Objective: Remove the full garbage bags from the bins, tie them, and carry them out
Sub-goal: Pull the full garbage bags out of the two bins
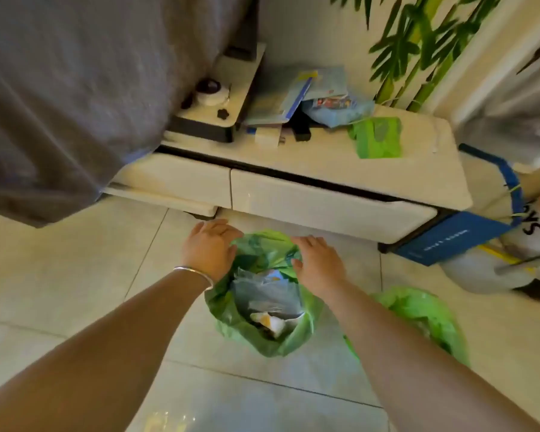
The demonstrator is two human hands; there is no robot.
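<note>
Left hand [211, 249] and right hand [317, 260] spread open, fingers apart, on green bag [231, 319] rim (paper trash [267, 299] inside); second green bag [424, 316] right.

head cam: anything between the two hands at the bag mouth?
Head view: only the open green plastic garbage bag's bunched far rim. The left hand and right hand rest on either side of it; paper trash shows below.

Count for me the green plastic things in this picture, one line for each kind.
Garbage bags on the floor: 2, one open between the hands, one under the right forearm
Folded bags on the cabinet: 1
Total: 3
</note>
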